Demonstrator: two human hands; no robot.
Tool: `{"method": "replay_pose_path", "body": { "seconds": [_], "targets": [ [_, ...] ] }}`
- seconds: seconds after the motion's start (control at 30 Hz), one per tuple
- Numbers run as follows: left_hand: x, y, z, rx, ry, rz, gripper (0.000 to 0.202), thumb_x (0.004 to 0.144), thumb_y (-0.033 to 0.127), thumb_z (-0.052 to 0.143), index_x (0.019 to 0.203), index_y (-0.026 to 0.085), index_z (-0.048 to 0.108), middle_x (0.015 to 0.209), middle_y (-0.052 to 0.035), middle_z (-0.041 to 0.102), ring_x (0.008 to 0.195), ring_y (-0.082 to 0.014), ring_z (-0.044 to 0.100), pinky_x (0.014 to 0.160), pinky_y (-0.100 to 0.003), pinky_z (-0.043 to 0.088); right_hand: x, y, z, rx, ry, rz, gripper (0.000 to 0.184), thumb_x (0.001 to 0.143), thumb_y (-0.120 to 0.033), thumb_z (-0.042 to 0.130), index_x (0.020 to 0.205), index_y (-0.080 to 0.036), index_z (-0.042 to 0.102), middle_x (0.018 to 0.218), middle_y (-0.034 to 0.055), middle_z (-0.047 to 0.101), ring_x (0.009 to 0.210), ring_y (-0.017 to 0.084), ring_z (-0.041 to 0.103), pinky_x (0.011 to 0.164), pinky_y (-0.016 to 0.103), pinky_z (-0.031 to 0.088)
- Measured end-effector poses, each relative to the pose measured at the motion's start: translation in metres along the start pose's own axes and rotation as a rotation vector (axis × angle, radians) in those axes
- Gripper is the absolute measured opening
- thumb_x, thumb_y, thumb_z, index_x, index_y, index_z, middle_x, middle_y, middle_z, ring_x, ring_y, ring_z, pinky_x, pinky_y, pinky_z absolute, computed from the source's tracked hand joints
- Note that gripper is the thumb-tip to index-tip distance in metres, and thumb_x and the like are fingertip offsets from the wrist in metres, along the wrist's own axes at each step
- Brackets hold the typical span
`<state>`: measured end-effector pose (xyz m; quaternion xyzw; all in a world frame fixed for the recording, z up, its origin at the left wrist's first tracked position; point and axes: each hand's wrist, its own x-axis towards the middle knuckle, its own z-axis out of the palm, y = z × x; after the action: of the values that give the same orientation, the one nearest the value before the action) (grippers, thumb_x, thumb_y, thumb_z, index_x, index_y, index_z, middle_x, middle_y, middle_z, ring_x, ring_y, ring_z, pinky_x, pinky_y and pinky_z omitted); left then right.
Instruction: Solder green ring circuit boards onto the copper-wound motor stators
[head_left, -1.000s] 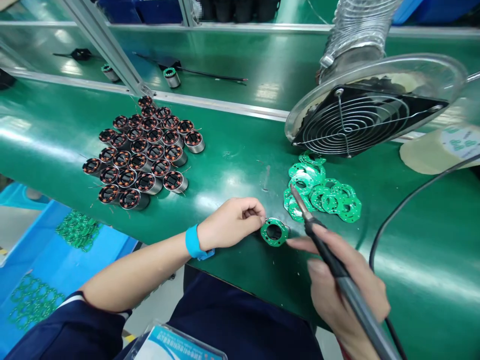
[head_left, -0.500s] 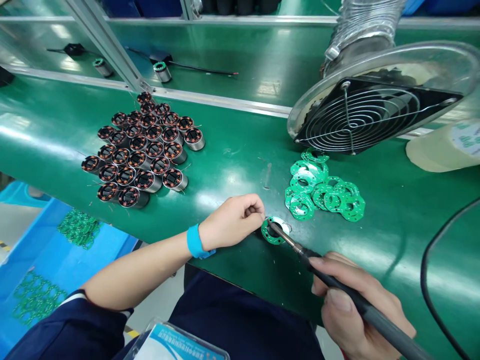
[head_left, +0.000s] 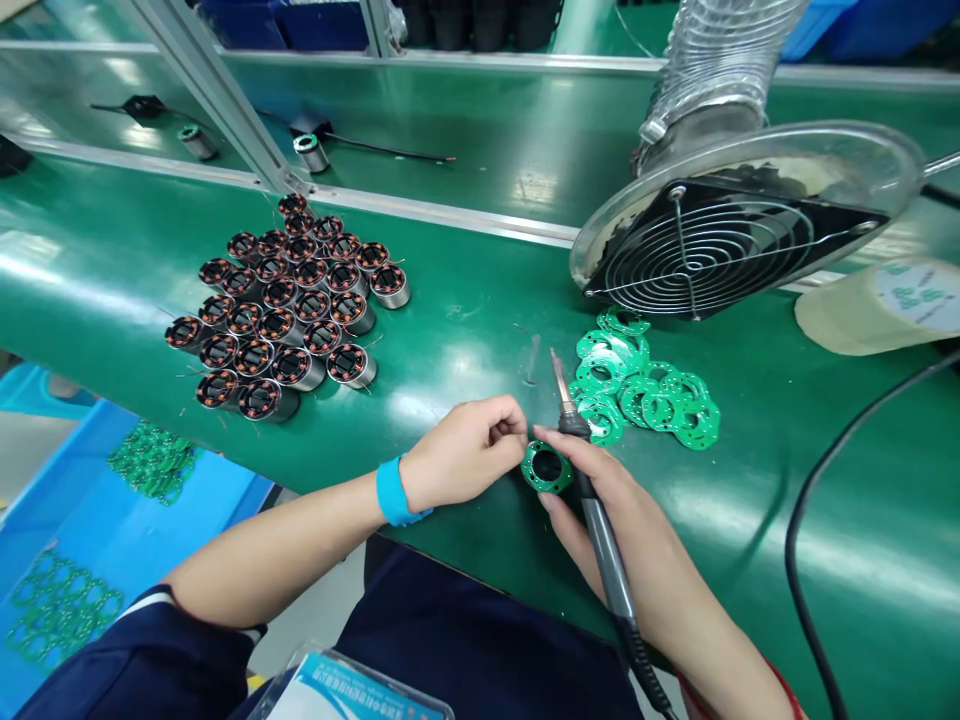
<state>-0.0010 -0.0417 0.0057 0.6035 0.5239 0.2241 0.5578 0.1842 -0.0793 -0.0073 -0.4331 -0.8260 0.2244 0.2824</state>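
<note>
A small motor stator capped with a green ring-shaped circuit board (head_left: 547, 467) stands on the green bench near its front edge. My left hand (head_left: 465, 450), with a blue wristband, is closed in a pinch right beside the board's left edge; what it pinches is too small to see. My right hand (head_left: 600, 495) grips a soldering iron (head_left: 592, 500), fingers touching the board's right side, the iron's tip pointing up and away. A loose pile of green ring boards (head_left: 645, 390) lies just beyond.
Several copper-wound stators (head_left: 285, 310) stand clustered at the left. A fume-extraction fan with hose (head_left: 720, 240) sits at the back right, a tape roll (head_left: 877, 305) beside it. A black cable (head_left: 817, 480) crosses at right. Blue bins with green boards (head_left: 150, 460) are below left.
The soldering iron's tip was on the board half a second ago; it has since lifted and now points away while my right hand has moved in to touch the board.
</note>
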Motion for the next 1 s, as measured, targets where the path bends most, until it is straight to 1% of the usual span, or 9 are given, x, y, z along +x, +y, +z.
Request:
{"method": "replay_pose_path", "body": {
  "seconds": [0.17, 0.3, 0.37, 0.47, 0.53, 0.7, 0.8, 0.93, 1.0],
  "targets": [
    [-0.004, -0.005, -0.007, -0.040, -0.038, 0.035, 0.022, 0.076, 0.004, 0.050, 0.093, 0.018, 0.053, 0.078, 0.0031, 0.056, 0.067, -0.0098, 0.051, 0.063, -0.023, 0.044, -0.002, 0.007, 0.002, -0.090, 0.069, 0.054, 0.034, 0.093, -0.030, 0.055, 0.125, -0.023, 0.048, 0.104, 0.0097, 0.070, 0.090, 0.023, 0.069, 0.075, 0.037, 0.058],
    [-0.003, -0.002, -0.005, -0.082, -0.101, 0.037, 0.004, 0.083, 0.014, 0.054, 0.082, 0.017, 0.054, 0.069, 0.0042, 0.053, 0.064, -0.0100, 0.049, 0.061, -0.023, 0.041, 0.001, 0.008, 0.002, -0.194, 0.149, 0.004, 0.037, 0.093, -0.037, 0.054, 0.126, -0.019, 0.048, 0.095, 0.0108, 0.070, 0.078, 0.024, 0.068, 0.064, 0.036, 0.056],
    [-0.001, 0.000, -0.001, -0.113, -0.071, 0.040, 0.005, 0.084, 0.015, 0.054, 0.080, 0.017, 0.055, 0.068, 0.0044, 0.053, 0.063, -0.0094, 0.048, 0.060, -0.022, 0.040, 0.003, 0.006, 0.002, -0.212, 0.148, -0.028, 0.038, 0.093, -0.036, 0.054, 0.127, -0.019, 0.047, 0.100, 0.0121, 0.070, 0.081, 0.025, 0.068, 0.066, 0.038, 0.055],
    [0.002, 0.002, 0.004, -0.129, -0.069, 0.038, 0.004, 0.083, 0.016, 0.056, 0.080, 0.016, 0.057, 0.066, 0.0047, 0.052, 0.062, -0.0090, 0.047, 0.058, -0.022, 0.038, 0.003, 0.003, -0.001, -0.174, 0.160, -0.137, 0.040, 0.092, -0.025, 0.055, 0.130, -0.020, 0.044, 0.115, 0.0129, 0.069, 0.103, 0.027, 0.065, 0.082, 0.043, 0.053],
    [0.003, 0.002, 0.005, -0.137, -0.069, 0.024, 0.004, 0.083, 0.015, 0.056, 0.080, 0.015, 0.058, 0.066, 0.0048, 0.053, 0.060, -0.0087, 0.047, 0.057, -0.021, 0.037, 0.002, 0.000, -0.002, -0.179, 0.173, -0.190, 0.040, 0.090, -0.016, 0.056, 0.129, -0.020, 0.046, 0.112, 0.0106, 0.071, 0.109, 0.026, 0.064, 0.089, 0.043, 0.049],
    [0.001, 0.003, 0.006, -0.116, 0.009, 0.036, 0.008, 0.080, 0.011, 0.054, 0.074, 0.015, 0.057, 0.063, 0.0057, 0.051, 0.058, -0.0074, 0.045, 0.054, -0.020, 0.036, -0.001, 0.001, -0.004, -0.155, 0.212, -0.171, 0.035, 0.087, -0.007, 0.056, 0.121, -0.018, 0.054, 0.094, 0.0064, 0.076, 0.088, 0.021, 0.069, 0.088, 0.039, 0.048],
    [-0.001, 0.005, 0.005, -0.051, 0.058, 0.096, 0.013, 0.076, 0.004, 0.052, 0.071, 0.015, 0.057, 0.065, 0.0056, 0.051, 0.059, -0.0069, 0.045, 0.056, -0.019, 0.036, -0.007, 0.003, -0.005, -0.026, 0.252, -0.144, 0.038, 0.088, -0.008, 0.055, 0.125, -0.016, 0.054, 0.092, 0.0055, 0.076, 0.087, 0.020, 0.069, 0.091, 0.040, 0.048],
    [0.001, 0.006, 0.004, -0.001, 0.043, 0.074, 0.014, 0.073, 0.003, 0.052, 0.069, 0.015, 0.055, 0.063, 0.0063, 0.050, 0.056, -0.0065, 0.044, 0.053, -0.019, 0.035, -0.023, 0.006, -0.006, 0.180, 0.453, 0.004, 0.037, 0.089, -0.017, 0.057, 0.126, -0.021, 0.059, 0.084, 0.0034, 0.072, 0.070, 0.019, 0.066, 0.067, 0.035, 0.052],
    [0.003, 0.006, 0.003, -0.009, 0.033, 0.028, 0.013, 0.074, 0.004, 0.053, 0.069, 0.016, 0.055, 0.061, 0.0069, 0.049, 0.054, -0.0065, 0.043, 0.052, -0.019, 0.034, -0.032, 0.008, -0.006, 0.214, 0.467, 0.074, 0.030, 0.092, -0.023, 0.054, 0.120, -0.022, 0.064, 0.079, 0.0031, 0.068, 0.060, 0.017, 0.062, 0.058, 0.034, 0.049]
  ]
}}
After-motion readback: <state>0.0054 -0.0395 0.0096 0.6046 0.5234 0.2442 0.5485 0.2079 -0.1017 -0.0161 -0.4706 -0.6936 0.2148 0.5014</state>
